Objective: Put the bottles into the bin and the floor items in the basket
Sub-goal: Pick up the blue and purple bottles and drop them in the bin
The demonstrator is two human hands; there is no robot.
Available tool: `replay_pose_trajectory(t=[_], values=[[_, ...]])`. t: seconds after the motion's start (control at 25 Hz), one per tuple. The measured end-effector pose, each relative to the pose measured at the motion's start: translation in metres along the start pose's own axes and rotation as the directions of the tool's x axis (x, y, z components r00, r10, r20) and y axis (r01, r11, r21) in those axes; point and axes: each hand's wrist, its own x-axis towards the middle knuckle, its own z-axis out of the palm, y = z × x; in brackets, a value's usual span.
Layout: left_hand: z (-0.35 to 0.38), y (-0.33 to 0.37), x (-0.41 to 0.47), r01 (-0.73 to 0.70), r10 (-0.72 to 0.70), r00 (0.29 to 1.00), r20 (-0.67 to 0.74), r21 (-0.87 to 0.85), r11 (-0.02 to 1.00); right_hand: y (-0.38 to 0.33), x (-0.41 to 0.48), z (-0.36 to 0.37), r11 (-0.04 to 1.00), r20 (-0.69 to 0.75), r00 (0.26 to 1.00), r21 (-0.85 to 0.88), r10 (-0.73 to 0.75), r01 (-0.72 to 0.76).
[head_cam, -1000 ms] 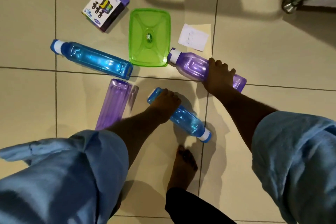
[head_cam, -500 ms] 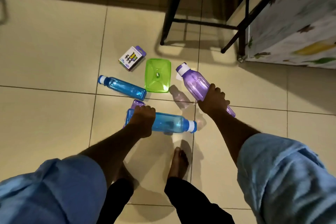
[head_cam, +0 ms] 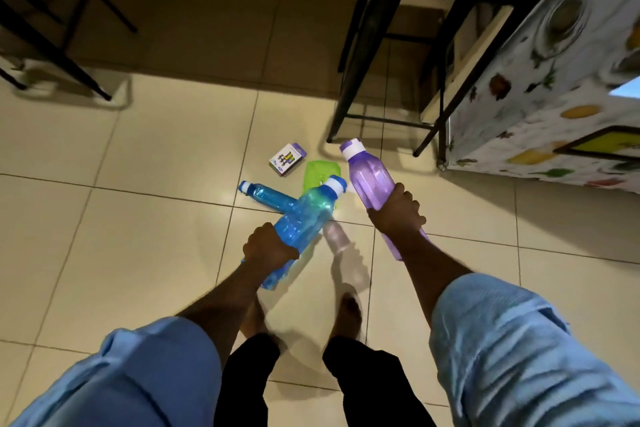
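Left grip (head_cam: 270, 244) clasps a translucent blue plastic bottle (head_cam: 306, 215), cap pointing away-right; right grip (head_cam: 398, 210) clasps a purple plastic bottle (head_cam: 369, 177), cap pointing away-left (both above the tiled floor (head_cam: 156, 218)).

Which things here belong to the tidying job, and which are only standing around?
Job:
- blue plastic bottle in left hand
- purple plastic bottle in right hand
- second blue plastic bottle on the floor
- green rectangular plastic lid
- small printed cardboard box

Only standing around:
- black metal stool legs
- fruit-patterned tablecloth

blue bottle (head_cam: 301, 218), purple bottle (head_cam: 369, 180), green lid (head_cam: 313, 170)
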Motion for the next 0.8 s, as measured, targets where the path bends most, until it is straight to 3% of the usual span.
replay_pose_trajectory(t=[0.12, 0.28, 0.56, 0.8], values=[[-0.038, 0.004, -0.044, 0.07, -0.09, 0.995, -0.049, -0.317, 0.946, -0.018, -0.039, -0.036, 0.994, 0.016, 1.0, 0.107, -0.017, 0.015], [-0.077, 0.007, -0.091, 0.146, -0.222, 0.973, -0.061, -0.582, 0.8, -0.04, -0.083, -0.065, 0.969, 0.047, 0.999, 0.248, -0.011, -0.001], [-0.127, -0.024, -0.139, 0.078, -0.218, 0.975, -0.05, -0.838, 0.541, -0.097, -0.127, -0.091, 0.872, 0.139, 0.988, 0.489, -0.062, -0.014], [-0.19, -0.09, -0.15, 0.013, -0.13, 0.991, -0.041, -0.92, 0.391, -0.178, -0.168, -0.082, 0.766, 0.159, 0.972, 0.643, -0.171, 0.03]])
